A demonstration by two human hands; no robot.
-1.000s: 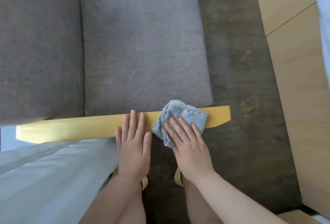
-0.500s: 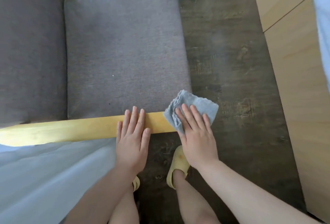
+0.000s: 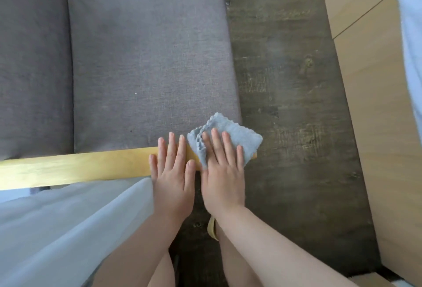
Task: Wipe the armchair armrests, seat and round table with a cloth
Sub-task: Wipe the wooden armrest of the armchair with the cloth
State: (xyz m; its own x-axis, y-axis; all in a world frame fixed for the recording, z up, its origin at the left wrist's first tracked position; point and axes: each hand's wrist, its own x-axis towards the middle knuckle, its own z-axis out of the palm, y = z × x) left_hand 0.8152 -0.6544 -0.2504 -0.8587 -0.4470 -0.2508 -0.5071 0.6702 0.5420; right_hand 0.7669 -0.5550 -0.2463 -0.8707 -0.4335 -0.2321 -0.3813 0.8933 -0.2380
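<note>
Soft, light cloth [image 3: 230, 140] lies under the right hand [image 3: 222, 172], fingers [image 3: 215, 142] spread flat, at armrest's [image 3: 80, 168] three-o'clock end.

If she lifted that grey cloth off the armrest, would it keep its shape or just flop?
Probably flop: the grey cloth lies folded in soft layers and overhangs the yellow armrest. It looks thin, so likely light. Under the flat right hand, it should slide easily on the smooth wood.

Domestic interior indicated, likely living room. Upholstered armchair noted: grey fabric seat cushion [image 3: 150, 62], yellow wooden armrest [image 3: 75, 168]. Dark wood-grain floor [image 3: 285, 94] observed. Pale wood panelling [image 3: 374, 94] seen at right. Sheer white fabric [image 3: 68, 225] seen lower left.
</note>
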